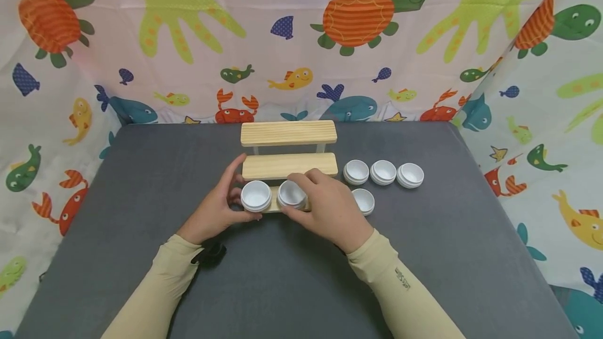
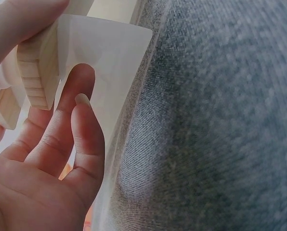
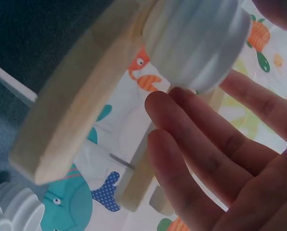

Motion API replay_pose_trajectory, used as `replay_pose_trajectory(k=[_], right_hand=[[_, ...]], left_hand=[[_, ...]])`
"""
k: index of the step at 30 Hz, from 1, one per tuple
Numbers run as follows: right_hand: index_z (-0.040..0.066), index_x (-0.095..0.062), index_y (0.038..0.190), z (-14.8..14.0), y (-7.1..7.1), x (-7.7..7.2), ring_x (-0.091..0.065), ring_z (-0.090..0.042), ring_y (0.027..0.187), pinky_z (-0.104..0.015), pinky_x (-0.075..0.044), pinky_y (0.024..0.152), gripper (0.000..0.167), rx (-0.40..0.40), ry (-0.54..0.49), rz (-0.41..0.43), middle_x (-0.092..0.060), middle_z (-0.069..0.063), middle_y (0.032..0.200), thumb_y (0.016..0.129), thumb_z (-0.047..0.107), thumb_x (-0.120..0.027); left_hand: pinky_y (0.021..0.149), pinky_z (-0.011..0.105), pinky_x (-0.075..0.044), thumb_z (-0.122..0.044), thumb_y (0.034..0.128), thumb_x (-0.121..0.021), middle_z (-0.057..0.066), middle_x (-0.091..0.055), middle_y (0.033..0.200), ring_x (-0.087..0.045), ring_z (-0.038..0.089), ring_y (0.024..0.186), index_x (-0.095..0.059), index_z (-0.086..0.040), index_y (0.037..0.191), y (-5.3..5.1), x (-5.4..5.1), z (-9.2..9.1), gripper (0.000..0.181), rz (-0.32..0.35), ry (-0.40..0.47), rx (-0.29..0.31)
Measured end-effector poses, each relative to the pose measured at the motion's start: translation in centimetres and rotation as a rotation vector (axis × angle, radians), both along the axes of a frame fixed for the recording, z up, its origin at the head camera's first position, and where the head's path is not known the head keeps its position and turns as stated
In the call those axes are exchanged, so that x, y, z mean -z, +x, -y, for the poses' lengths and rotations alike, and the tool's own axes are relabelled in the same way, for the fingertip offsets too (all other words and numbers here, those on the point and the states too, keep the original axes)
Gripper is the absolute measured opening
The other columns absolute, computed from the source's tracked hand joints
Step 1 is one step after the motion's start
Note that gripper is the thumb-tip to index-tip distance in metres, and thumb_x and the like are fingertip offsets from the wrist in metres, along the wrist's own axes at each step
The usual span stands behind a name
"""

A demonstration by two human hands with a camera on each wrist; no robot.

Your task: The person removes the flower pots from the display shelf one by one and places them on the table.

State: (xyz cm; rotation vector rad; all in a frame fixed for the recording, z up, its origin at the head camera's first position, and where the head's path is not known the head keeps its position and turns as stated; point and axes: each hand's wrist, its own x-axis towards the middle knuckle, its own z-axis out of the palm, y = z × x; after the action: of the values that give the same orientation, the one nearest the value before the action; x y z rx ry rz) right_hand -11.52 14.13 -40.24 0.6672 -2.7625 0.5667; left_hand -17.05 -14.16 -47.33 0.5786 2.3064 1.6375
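A three-tier stand (image 1: 289, 165) of pale wooden boards on translucent side supports stands mid-table. On its lowest board sits a small white ribbed bowl (image 1: 256, 195) at the left end. My left hand (image 1: 213, 209) grips that end of the stand, thumb at the front beside the bowl. In the left wrist view its fingers (image 2: 81, 125) bend against the translucent side panel (image 2: 105, 53). My right hand (image 1: 332, 208) holds a second white bowl (image 1: 291, 194) on the same board, thumb in front and fingers behind. Its ribbed wall (image 3: 196, 43) shows close up in the right wrist view.
Right of the stand, three white bowls (image 1: 383, 172) stand in a row on the grey table (image 1: 447, 255). One more bowl (image 1: 364, 201) is nearer, partly behind my right hand. A printed cloth (image 1: 282, 51) with sea animals hangs behind and at both sides.
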Motion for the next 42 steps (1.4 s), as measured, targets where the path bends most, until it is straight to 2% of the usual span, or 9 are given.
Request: replay_pose_trajectory(k=[8,13,26,33,42], right_hand=[[0.019,-0.069,0.136,0.5,0.1,0.2,-0.06,-0.013,0.074,-0.031,-0.052,0.064,0.053,0.003,0.003,-0.009,-0.066,-0.003,0.104,0.092,0.044,-0.086],[0.019,-0.068,0.136,0.7,0.2,0.4,-0.063,-0.012,0.079,-0.031,-0.055,0.067,0.051,0.01,-0.013,0.02,-0.067,-0.003,0.108,0.094,0.042,-0.085],[0.016,-0.068,0.139,1.0,0.4,0.5,-0.066,-0.017,0.089,-0.036,-0.058,0.075,0.051,0.011,-0.048,0.067,-0.069,-0.007,0.115,0.095,0.038,-0.084],[0.017,-0.067,0.139,0.8,0.3,0.4,-0.067,-0.016,0.087,-0.034,-0.059,0.074,0.051,0.0,-0.044,0.065,-0.068,-0.006,0.114,0.095,0.038,-0.084],[0.017,-0.069,0.137,-0.2,0.6,0.0,-0.067,-0.015,0.091,-0.035,-0.06,0.078,0.05,0.01,-0.067,0.072,-0.067,-0.005,0.114,0.094,0.037,-0.085]], left_hand=[[0.09,0.029,-0.057,-0.014,0.073,-0.103,0.01,-0.057,0.133,-0.075,0.025,0.103,-0.008,-0.039,0.174,-0.1,0.2,0.0,0.141,-0.006,0.022,0.013],[0.091,0.028,-0.057,-0.014,0.0725,-0.103,0.009,-0.058,0.133,-0.075,0.024,0.104,-0.009,-0.044,0.173,-0.2,0.2,0.2,0.141,-0.001,0.014,0.01],[0.093,0.031,-0.057,-0.015,0.0729,-0.103,0.008,-0.057,0.133,-0.075,0.023,0.106,-0.008,-0.047,0.172,0.0,0.1,0.1,0.141,0.006,-0.018,-0.009],[0.091,0.03,-0.057,-0.015,0.0727,-0.103,0.007,-0.058,0.134,-0.075,0.023,0.106,-0.009,-0.053,0.169,-0.2,0.1,0.0,0.14,0.008,-0.007,-0.006],[0.091,0.03,-0.057,-0.012,0.0731,-0.102,0.009,-0.058,0.133,-0.074,0.024,0.104,-0.008,-0.047,0.172,0.0,-0.1,0.1,0.141,0.008,0.001,0.0]])
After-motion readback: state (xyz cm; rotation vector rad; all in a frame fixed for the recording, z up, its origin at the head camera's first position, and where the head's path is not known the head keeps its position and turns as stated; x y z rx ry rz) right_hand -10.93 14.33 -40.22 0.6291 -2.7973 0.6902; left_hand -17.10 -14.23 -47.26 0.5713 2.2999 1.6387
